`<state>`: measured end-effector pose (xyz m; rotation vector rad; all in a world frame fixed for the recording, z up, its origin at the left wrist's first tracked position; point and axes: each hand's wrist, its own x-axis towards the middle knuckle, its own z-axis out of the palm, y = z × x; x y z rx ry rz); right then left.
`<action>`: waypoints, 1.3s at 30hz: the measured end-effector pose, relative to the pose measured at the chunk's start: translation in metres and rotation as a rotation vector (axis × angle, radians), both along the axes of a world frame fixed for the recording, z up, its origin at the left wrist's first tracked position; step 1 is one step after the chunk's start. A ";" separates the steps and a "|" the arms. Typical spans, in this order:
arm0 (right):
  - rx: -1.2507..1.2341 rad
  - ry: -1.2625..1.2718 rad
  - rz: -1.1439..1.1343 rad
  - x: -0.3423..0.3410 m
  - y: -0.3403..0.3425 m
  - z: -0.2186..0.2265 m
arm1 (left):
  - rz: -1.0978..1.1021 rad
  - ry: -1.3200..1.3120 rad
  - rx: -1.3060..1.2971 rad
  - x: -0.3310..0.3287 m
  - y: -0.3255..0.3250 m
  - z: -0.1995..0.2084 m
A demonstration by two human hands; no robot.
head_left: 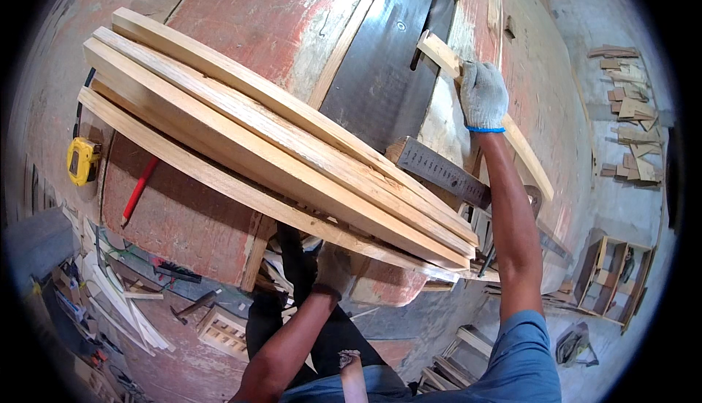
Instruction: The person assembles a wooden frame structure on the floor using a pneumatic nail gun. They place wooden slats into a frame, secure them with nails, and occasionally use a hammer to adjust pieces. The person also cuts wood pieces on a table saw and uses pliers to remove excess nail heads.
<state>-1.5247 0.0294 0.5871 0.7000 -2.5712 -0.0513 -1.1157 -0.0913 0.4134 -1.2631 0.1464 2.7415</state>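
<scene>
My right hand, in a pale knitted glove with a blue cuff, is closed over a slim wooden strip. This strip slants across the red workbench beside a dark metal plate. Several long wooden strips lie side by side in front of me, running from far left to near right. Against the lower edge of the nearest strip is my gloved left hand; its fingers are hidden beneath the wood. A metal ruler with dark markings sits between the strips and my right forearm.
A yellow tape measure and a red pencil lie on the left. A hammer and wood scraps are on the floor below. At right are stacked offcuts and a wooden rack. A dark bar stands on the metal plate.
</scene>
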 end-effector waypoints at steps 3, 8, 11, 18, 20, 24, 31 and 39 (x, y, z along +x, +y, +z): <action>0.013 0.000 0.003 -0.003 -0.004 0.003 | 0.032 0.129 0.063 0.015 0.011 -0.037; 0.051 -0.030 -0.032 -0.004 0.003 -0.002 | -0.101 0.007 -0.069 0.008 0.003 -0.014; 0.039 -0.034 -0.036 -0.005 -0.005 0.004 | -0.034 0.168 -0.058 0.015 0.008 -0.027; 0.036 -0.013 -0.029 -0.017 0.012 -0.006 | -0.163 0.021 -0.204 0.026 0.018 -0.052; 0.028 0.006 0.006 -0.025 0.003 -0.001 | -0.258 0.152 -0.458 0.050 0.036 -0.106; 0.047 -0.007 -0.081 -0.034 0.018 -0.010 | 0.023 0.073 0.101 0.006 0.003 -0.005; 0.187 -0.090 0.117 -0.013 0.065 0.007 | -0.503 0.324 -0.966 0.011 0.015 0.008; -0.096 -0.451 0.302 0.118 0.014 0.098 | -0.060 -0.177 0.390 0.023 0.002 0.021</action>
